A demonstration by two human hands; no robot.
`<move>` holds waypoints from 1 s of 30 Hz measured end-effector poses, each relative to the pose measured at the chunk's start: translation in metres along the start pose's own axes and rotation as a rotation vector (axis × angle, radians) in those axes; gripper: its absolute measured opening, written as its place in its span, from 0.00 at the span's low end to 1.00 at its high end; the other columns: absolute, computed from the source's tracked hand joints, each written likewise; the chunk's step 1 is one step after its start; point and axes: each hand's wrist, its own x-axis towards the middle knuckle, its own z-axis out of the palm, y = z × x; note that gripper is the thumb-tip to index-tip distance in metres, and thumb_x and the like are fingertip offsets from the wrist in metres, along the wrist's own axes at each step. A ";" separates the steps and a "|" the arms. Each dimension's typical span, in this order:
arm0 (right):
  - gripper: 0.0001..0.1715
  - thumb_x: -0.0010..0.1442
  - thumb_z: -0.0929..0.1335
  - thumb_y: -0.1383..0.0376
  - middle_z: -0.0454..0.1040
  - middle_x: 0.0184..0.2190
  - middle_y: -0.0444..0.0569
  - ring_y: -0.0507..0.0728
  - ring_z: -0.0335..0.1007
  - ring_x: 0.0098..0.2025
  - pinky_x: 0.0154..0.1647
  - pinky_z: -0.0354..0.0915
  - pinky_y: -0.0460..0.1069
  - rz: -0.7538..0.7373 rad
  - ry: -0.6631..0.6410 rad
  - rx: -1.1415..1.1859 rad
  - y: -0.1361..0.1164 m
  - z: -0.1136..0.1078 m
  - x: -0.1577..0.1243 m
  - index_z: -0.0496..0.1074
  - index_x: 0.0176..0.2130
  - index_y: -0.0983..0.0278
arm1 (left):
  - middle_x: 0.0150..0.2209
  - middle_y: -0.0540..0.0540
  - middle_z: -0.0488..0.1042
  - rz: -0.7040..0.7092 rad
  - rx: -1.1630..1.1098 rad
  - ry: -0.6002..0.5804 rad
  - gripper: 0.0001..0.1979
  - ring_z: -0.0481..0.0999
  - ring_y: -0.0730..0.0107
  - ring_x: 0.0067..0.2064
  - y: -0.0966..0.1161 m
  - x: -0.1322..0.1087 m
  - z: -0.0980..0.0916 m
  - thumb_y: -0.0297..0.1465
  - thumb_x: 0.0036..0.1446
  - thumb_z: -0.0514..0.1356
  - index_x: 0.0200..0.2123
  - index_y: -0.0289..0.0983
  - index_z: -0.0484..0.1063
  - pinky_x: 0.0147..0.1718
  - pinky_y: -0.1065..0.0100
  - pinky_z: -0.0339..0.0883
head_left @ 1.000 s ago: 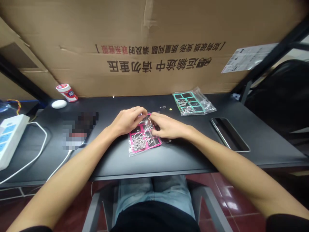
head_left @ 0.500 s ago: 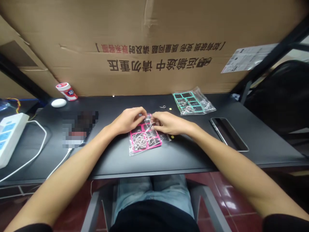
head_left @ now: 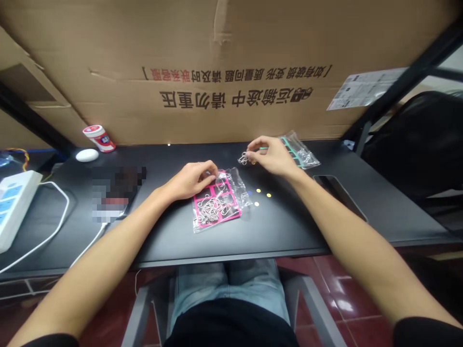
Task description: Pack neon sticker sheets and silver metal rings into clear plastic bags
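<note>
My left hand [head_left: 191, 180] is pinched at the top left edge of a clear plastic bag [head_left: 240, 185] with a pink-framed card [head_left: 237, 207]. Several shiny bent-wire metal pieces [head_left: 213, 208] lie tangled in the bag's lower part. Farther back, my right hand [head_left: 273, 154] has its thumb and forefinger closed on a small looped metal wire piece [head_left: 243, 158], low over the table. Whether another piece lies under it I cannot tell. Behind that hand is a second clear bag with a green-framed card [head_left: 289, 147], partly covered by the hand.
Several small yellow discs [head_left: 268, 195] lie right of the pink card. A phone [head_left: 340, 197] rests by my right forearm. On the left are a red-and-white canister [head_left: 99, 139], a white oval object [head_left: 87, 155] and a power strip [head_left: 18, 207]. Cardboard [head_left: 231, 120] walls the back.
My right hand has moved from the pink card's bag to the back right, carrying a metal wire piece. The bag's right flap and several yellow discs are now uncovered. My left hand stays put.
</note>
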 end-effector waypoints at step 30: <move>0.11 0.70 0.74 0.58 0.78 0.33 0.44 0.55 0.69 0.34 0.37 0.66 0.50 -0.237 -0.783 -0.046 -0.049 0.051 -0.047 0.79 0.39 0.63 | 0.31 0.52 0.78 -0.001 -0.020 0.027 0.05 0.75 0.71 0.30 0.002 -0.001 0.000 0.33 0.74 0.59 0.48 0.40 0.74 0.35 0.68 0.68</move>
